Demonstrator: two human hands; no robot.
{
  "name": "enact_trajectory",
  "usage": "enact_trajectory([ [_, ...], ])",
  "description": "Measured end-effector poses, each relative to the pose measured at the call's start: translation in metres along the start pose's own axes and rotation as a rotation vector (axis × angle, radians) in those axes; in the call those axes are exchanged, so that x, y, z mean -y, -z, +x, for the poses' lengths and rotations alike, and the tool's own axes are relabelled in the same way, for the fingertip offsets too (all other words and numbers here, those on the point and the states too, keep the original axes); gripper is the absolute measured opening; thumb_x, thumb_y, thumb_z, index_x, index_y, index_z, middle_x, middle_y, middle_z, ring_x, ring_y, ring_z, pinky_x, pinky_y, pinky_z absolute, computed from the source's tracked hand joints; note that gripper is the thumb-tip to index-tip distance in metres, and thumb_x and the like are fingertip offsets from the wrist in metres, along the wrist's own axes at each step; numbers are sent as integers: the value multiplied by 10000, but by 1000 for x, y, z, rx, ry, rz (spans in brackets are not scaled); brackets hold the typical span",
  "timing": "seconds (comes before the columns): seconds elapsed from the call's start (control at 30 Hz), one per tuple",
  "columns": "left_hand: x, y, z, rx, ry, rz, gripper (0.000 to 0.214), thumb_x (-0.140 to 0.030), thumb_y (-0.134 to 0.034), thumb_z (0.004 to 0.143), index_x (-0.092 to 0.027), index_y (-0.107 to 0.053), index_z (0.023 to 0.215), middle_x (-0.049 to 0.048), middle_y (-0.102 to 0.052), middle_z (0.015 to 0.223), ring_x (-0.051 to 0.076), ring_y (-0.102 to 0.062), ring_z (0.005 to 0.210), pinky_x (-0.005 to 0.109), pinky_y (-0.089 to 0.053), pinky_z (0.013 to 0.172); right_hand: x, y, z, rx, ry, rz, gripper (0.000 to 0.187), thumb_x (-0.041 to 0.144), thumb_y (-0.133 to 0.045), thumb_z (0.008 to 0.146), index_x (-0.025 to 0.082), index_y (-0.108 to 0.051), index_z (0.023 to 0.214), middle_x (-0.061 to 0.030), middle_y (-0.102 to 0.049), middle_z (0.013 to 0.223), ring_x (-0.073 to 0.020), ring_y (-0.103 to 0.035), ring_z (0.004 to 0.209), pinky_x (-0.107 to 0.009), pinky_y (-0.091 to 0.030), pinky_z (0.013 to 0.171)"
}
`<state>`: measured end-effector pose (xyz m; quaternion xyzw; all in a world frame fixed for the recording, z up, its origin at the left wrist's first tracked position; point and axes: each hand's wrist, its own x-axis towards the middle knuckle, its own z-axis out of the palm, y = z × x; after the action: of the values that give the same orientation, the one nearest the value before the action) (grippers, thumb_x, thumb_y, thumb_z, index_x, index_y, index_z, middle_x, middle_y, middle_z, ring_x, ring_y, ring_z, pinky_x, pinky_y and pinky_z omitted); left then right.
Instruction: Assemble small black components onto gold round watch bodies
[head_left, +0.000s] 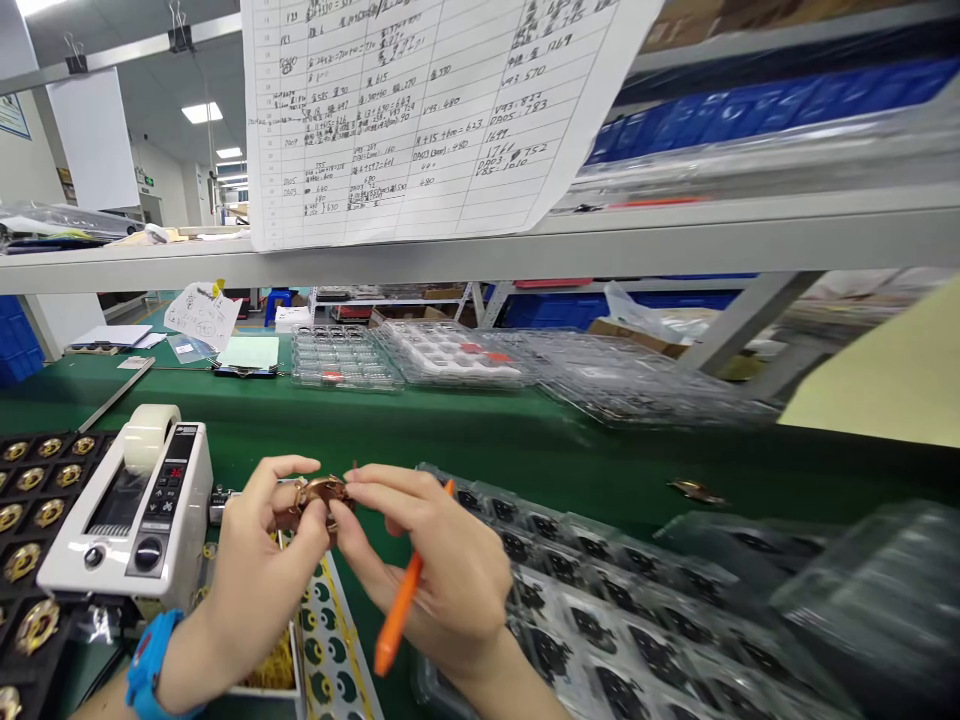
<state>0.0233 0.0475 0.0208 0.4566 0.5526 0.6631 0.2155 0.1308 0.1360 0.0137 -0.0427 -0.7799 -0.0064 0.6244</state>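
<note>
My left hand [251, 570] and my right hand [439, 575] meet over the green bench, both pinching a small copper-coloured round part [319, 497] between their fingertips. The right hand also clamps an orange pen-like tool [397, 610] against its palm, tip pointing down. A blue band [150, 665] sits on my left wrist. Below the hands lies a strip of round green and gold stickers [330, 650].
A white tape dispenser [131, 510] stands left of the hands. A black tray of gold rings [34, 500] is at the far left. Clear blister trays with dark parts [600, 610] fill the right. More clear trays [457, 355] lie further back. A handwritten sheet [427, 110] hangs overhead.
</note>
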Motion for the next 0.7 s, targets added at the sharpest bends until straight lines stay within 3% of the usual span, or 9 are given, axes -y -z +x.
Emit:
enact_trajectory([
  [0.1, -5, 5, 7, 4, 112, -127, 100, -210, -665, 784, -189, -567, 790, -36, -662, 638, 120, -662, 602, 195, -532, 568, -2, 9, 4, 1, -227, 136, 62, 149, -534, 927, 201, -558, 951, -51, -644, 826, -127, -577, 621, -235, -456, 475],
  [0.2, -9, 9, 12, 32, 165, -201, 148, -207, -721, 705, -168, -579, 713, -28, -636, 645, 113, -645, 590, 198, -529, 563, -7, 16, 10, 161, -385, 260, 109, 152, -483, 955, 209, -561, 906, -15, -596, 763, -111, -525, 570, -226, -434, 479],
  [0.33, -12, 10, 13, 133, 223, -263, 138, -215, -715, 688, -159, -593, 721, -33, -607, 593, 105, -621, 499, 203, -514, 509, -12, 16, 13, 449, -376, 464, 134, 199, -468, 968, 211, -574, 888, 2, -567, 727, -106, -489, 541, -223, -412, 481],
  [0.5, -13, 9, 13, 142, 165, -220, 102, -155, -676, 684, -158, -574, 685, -60, -532, 555, 57, -525, 426, 145, -381, 399, -7, 13, 11, 492, -329, 479, 177, 178, -423, 970, 212, -529, 832, 8, -548, 696, -116, -484, 564, -227, -397, 511],
  [0.7, -9, 6, 13, 166, 131, -179, 62, -183, -666, 734, -147, -621, 711, -48, -496, 661, 49, -510, 449, 160, -392, 405, -8, 6, 8, 495, -419, 462, 362, 270, -348, 1001, 217, -348, 643, 43, -402, 573, -98, -377, 491, -223, -328, 461],
])
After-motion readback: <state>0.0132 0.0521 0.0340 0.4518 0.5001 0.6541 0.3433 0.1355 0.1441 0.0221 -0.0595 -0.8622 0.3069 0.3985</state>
